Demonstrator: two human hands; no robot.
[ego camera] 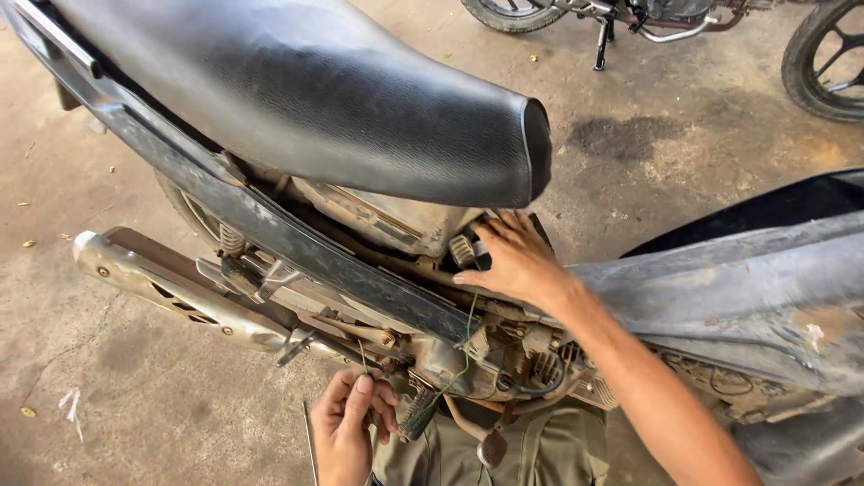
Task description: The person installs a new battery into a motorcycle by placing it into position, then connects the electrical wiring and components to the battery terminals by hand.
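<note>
The left hand point(346, 423) pinches the lower end of a thin green wire point(467, 346) beside the engine point(468, 360). The right hand point(513, 261), fingers spread and grasping nothing visible, presses under the seat point(315, 90). The wire is best fed slowly, kept taut and off hot or sharp parts.

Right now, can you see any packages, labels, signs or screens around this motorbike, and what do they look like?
None in view: no package, label, sign or screen shows.
Only the motorbike's black seat, its dusty engine parts and the bare concrete floor appear, with the right hand under the seat and the left hand pinching a thin green wire.
</note>
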